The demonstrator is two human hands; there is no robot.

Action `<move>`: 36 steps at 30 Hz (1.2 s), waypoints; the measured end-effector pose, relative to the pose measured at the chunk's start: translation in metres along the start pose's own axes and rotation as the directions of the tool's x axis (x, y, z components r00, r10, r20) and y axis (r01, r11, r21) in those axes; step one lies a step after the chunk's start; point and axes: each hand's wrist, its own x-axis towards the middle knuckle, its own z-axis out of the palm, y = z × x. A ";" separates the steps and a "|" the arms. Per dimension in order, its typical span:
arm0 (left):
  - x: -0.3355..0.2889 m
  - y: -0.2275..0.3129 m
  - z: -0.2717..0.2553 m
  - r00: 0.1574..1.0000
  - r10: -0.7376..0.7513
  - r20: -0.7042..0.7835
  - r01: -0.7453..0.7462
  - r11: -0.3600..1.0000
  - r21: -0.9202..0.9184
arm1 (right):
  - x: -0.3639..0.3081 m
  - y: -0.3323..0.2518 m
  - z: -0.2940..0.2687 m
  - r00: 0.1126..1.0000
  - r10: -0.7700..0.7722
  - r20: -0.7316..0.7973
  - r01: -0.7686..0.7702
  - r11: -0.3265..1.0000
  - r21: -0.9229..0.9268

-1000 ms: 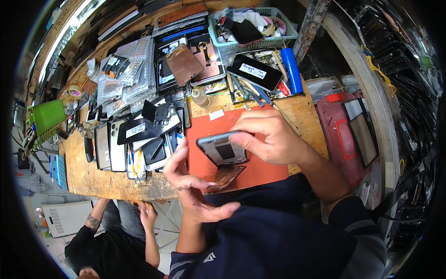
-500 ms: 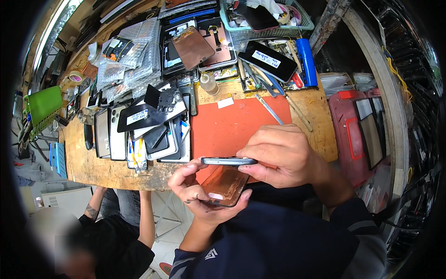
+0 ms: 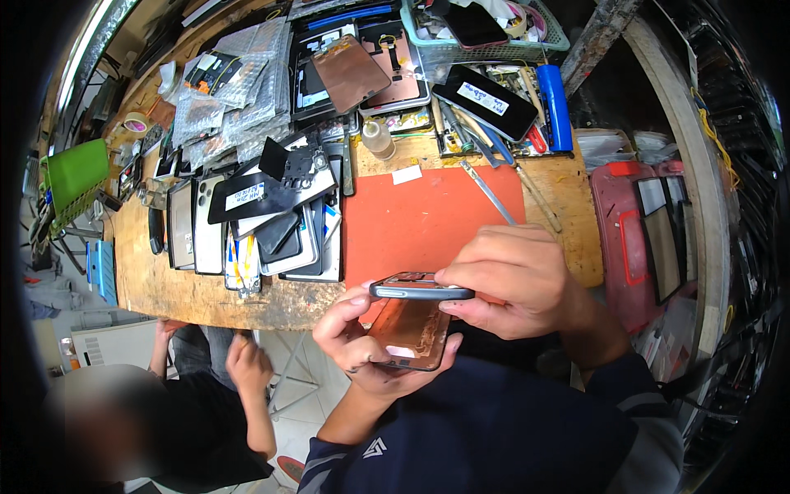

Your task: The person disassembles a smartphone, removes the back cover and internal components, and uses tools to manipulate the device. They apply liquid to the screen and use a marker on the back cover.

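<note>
My left hand (image 3: pixel 362 342) cradles a copper-backed phone screen panel (image 3: pixel 409 332) from below, just off the bench's near edge. My right hand (image 3: pixel 518 276) grips a grey phone frame (image 3: pixel 421 290) edge-on, held level right above the panel, its left end touching my left thumb. Both hands are over the front of the orange work mat (image 3: pixel 411 222). A metal tool (image 3: pixel 487 191) lies on the mat's far right.
The wooden bench (image 3: pixel 164 284) holds several phones and screens at left, bagged parts behind them, a small bottle (image 3: pixel 378 138), a blue tool (image 3: pixel 555 95) and a basket (image 3: pixel 461 41). A red tray (image 3: pixel 625 247) sits at right. Another person's hand (image 3: pixel 247 362) shows below left.
I have pulled both hands toward me, off the mat's middle to the bench's near edge. The grey frame has turned from facing up to edge-on above the copper panel.
</note>
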 end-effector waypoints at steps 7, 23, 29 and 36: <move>-0.006 0.006 0.003 0.999 0.052 -0.010 -0.051 0.995 0.091 | -0.005 -0.012 -0.005 0.999 0.012 0.037 -0.012 1.000 0.004; -0.027 0.004 0.029 0.988 -0.108 -0.107 0.100 0.992 -0.078 | -0.026 -0.003 0.005 0.970 0.142 0.197 -0.132 0.989 -0.060; -0.017 0.007 0.017 0.986 -0.157 -0.059 0.152 0.986 -0.072 | -0.023 -0.006 0.005 0.954 0.123 0.272 -0.091 0.988 -0.124; -0.004 0.002 0.004 0.950 -0.307 -0.058 0.288 0.933 -0.218 | -0.011 -0.001 0.019 0.981 0.040 0.191 -0.024 0.996 -0.085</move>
